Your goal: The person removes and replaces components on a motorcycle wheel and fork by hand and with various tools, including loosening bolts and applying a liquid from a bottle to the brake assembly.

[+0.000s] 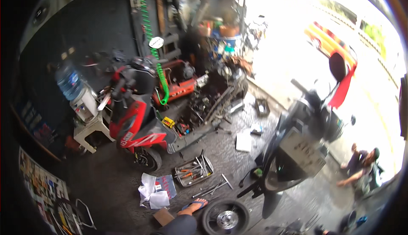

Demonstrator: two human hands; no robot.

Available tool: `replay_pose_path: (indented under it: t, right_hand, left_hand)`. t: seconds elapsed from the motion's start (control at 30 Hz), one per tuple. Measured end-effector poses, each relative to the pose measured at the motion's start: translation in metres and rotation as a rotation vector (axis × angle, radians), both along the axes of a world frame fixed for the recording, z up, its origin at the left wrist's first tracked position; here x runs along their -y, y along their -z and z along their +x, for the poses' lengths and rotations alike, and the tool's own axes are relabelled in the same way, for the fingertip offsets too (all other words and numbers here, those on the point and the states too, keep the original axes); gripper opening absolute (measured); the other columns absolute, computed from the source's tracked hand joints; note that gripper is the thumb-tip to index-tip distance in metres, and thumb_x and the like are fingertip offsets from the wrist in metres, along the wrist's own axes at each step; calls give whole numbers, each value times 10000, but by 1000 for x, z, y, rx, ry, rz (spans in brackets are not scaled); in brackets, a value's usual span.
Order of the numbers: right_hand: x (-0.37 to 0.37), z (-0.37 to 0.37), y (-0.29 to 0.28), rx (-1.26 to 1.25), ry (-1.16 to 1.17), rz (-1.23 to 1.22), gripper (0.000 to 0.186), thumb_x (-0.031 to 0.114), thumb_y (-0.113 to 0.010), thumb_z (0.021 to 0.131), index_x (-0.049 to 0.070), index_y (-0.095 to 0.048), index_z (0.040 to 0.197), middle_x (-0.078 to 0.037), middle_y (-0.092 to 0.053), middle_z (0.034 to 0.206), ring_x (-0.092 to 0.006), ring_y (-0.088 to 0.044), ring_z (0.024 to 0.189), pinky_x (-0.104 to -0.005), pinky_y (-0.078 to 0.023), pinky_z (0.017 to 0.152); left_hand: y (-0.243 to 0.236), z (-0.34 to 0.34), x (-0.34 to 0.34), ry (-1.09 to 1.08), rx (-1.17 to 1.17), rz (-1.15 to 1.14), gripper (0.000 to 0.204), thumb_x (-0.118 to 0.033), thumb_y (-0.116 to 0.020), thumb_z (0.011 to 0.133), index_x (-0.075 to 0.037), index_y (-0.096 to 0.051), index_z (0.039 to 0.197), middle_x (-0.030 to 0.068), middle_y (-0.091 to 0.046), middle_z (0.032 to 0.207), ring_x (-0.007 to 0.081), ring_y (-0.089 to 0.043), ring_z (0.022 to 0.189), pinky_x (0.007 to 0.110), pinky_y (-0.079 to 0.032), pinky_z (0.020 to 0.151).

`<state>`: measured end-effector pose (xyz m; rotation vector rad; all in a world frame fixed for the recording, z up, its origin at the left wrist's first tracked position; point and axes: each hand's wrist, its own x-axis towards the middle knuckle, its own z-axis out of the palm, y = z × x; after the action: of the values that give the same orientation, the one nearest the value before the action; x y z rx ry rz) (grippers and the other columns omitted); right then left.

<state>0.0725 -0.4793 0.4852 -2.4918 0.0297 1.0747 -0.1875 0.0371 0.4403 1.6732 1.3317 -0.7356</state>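
Wheel and tools on the workshop floor (238, 162), seen from above. The wheel (225, 216) lies flat, its disc (230, 223) uppermost, just beside my sandalled foot (196, 204). Neither my left hand nor my right hand appears; I cannot tell whether either is spread, closed or holding something. Good handling, I judge, means gripping the tyre (206, 219) rather than the disc, to keep grease off its face, with my foot clear of the edge. The T-handle (227, 182), beyond the foot, appears to cross another rod (199, 194); I should lift it by its bar. Tools (196, 169) lie crossed in the tray (198, 181) and are best drawn singly. The dark scooter (291, 128) stands near, so any lift should avoid its bodywork.
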Motion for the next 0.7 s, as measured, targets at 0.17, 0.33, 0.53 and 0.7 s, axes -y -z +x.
replay_pose_path:
  t: [0.17, 0.33, 0.53, 0.7]
  right_hand:
    - [-67, 47, -37, 48, -154, 68, 409, 327, -697, 892, -6, -696, 1131, -247, -701, 1082, -358, -677, 1025, -446, -523, 844]
    - [-119, 62, -27, 150, -501, 18, 413, 308, -709, 885, -26, -687, 1127, -240, -711, 1034, -338, -689, 984, -440, -531, 797]
    - [-273, 35, -49, 9, -227, 200, 317, 282, -723, 894, 15, -691, 1061, -132, -686, 806, -224, -647, 672, -385, -504, 565]
    - [-483, -90, -7, -200, -371, 338, 262, 286, -709, 899, 43, -695, 995, -100, -668, 749, -212, -617, 611, -383, -492, 523]
  left_hand:
    - [-116, 51, -13, -154, 416, 32, 401, -461, -507, 966, -128, -586, 1175, 182, -619, 1030, 356, -585, 958, 450, -456, 842]
    - [-178, -26, -59, -343, 597, 115, 364, -467, -495, 980, -129, -594, 1072, 149, -598, 925, 319, -569, 847, 428, -444, 758]
    - [-166, -219, -89, -693, 519, 157, 369, -475, -480, 997, -130, -603, 949, 110, -573, 799, 274, -550, 714, 402, -428, 658]
    - [-135, -430, -147, -1070, 331, 94, 413, -481, -468, 1012, -131, -611, 846, 77, -552, 694, 237, -535, 603, 381, -416, 574]
